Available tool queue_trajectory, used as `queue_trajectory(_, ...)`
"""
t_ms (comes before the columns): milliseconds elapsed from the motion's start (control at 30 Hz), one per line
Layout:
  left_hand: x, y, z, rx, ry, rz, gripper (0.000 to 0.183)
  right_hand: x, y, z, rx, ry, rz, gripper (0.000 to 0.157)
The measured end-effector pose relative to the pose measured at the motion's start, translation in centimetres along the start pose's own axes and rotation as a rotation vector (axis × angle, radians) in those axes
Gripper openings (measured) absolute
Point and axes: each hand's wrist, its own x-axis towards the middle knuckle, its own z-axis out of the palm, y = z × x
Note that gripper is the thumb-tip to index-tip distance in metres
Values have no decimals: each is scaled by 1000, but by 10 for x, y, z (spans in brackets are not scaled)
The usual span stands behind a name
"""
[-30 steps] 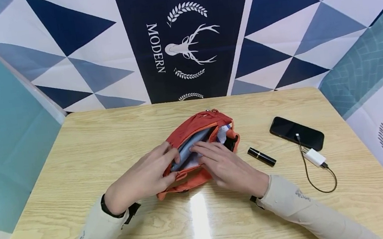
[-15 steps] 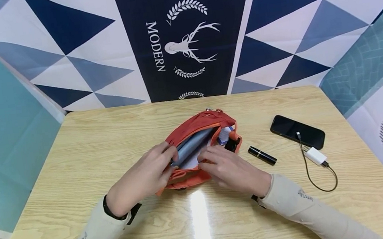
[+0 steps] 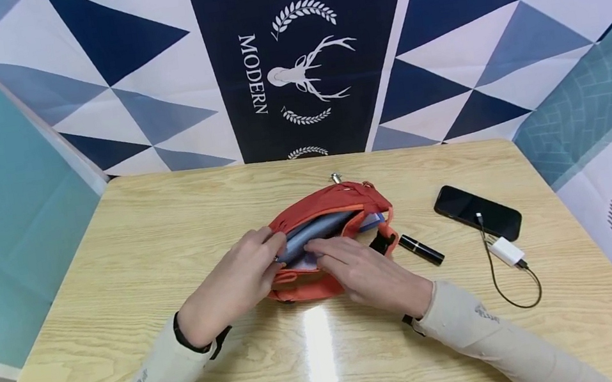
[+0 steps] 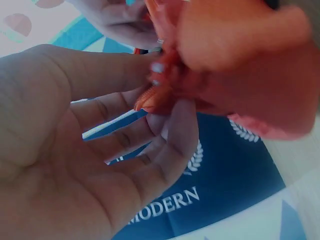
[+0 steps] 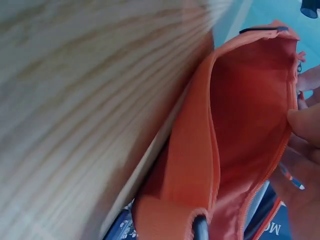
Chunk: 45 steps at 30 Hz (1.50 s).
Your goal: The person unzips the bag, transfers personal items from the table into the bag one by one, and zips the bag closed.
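Observation:
An orange-red zip bag point(image 3: 319, 203) lies unzipped on the table, its mouth facing me. Inside it shows a smooth grey-blue item point(image 3: 309, 236), with something white below. My left hand point(image 3: 241, 274) pinches the bag's left end; in the left wrist view its thumb and fingertips meet at the zip's end point(image 4: 150, 97). At the near rim, my right hand point(image 3: 359, 268) holds the zipped edge, fingers reaching into the mouth. The right wrist view shows its thumb point(image 5: 302, 122) on that edge, beside a gaping red front pocket point(image 5: 250, 110).
Just right of the bag lies a black lipstick-like tube point(image 3: 421, 250). Farther right are a black phone point(image 3: 477, 210), a white charger point(image 3: 507, 250) and its dark cable point(image 3: 495, 282). A blue-and-white packet point(image 3: 370, 221) and a black buckle point(image 3: 382, 243) show at the bag's right end.
The bag has shifted right, its right end now close to the black tube. My right fingers drew back to the near rim, then reached inward again. The left hand keeps its pinch.

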Motion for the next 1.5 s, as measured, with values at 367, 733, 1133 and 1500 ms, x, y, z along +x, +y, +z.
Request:
queue_trajectory(367, 1, 11, 0, -2, -67, 0, 22, -3, -2, 0, 82, 53, 21, 18)
queue_trajectory(733, 4, 12, 6, 10, -24, 7, 21, 1, -8, -2, 69, 132, 33, 24)
queue_trajectory(1133, 8, 12, 12, -72, 14, -6, 18, 2, -15, -3, -40, 125, 91, 34)
queue_trajectory(1500, 6, 22, 27, -19, 32, -99, 25, -2, -22, 9, -2, 37, 17, 24)
